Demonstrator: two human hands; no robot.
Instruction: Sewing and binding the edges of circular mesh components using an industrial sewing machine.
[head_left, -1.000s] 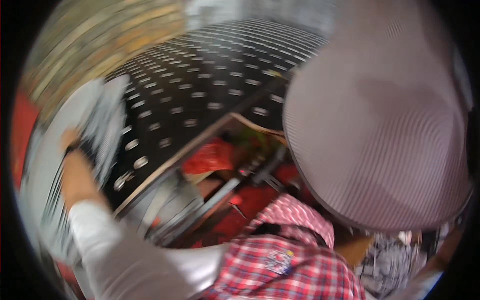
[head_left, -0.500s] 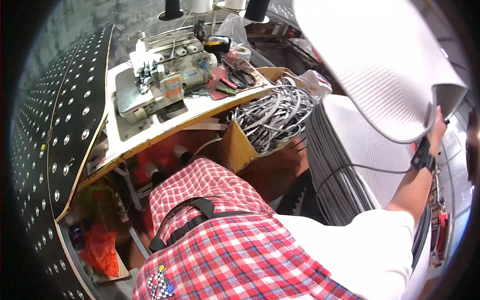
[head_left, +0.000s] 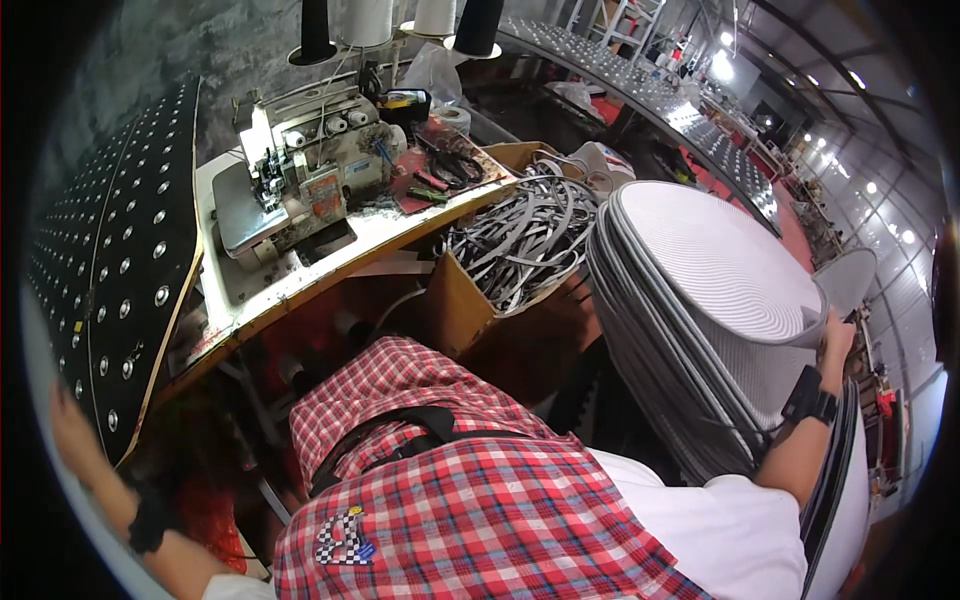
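Note:
At the right, my right hand (head_left: 838, 338) is closed on the near right edge of a white ribbed oval mat (head_left: 725, 255) with a grey bound rim. The mat lies over a tall stack of similar mats (head_left: 665, 345) with grey edges, and its gripped end bends up beside my fingers. A dark band sits on my right wrist. At the far left rim, my left hand (head_left: 78, 432) is raised beside a black studded board (head_left: 130, 260). Motion blur and the dark picture edge hide how its fingers are set.
A sewing machine (head_left: 325, 160) stands on a worn white table (head_left: 225, 290), with scissors (head_left: 455, 165) at its right end. Thread cones (head_left: 368, 22) stand above. A cardboard box (head_left: 460, 310) full of grey strips (head_left: 530, 225) sits between the table and the stack.
The white mat has come down from high at the upper right onto the stack, my right hand still on its edge. My left hand has come into view at the left.

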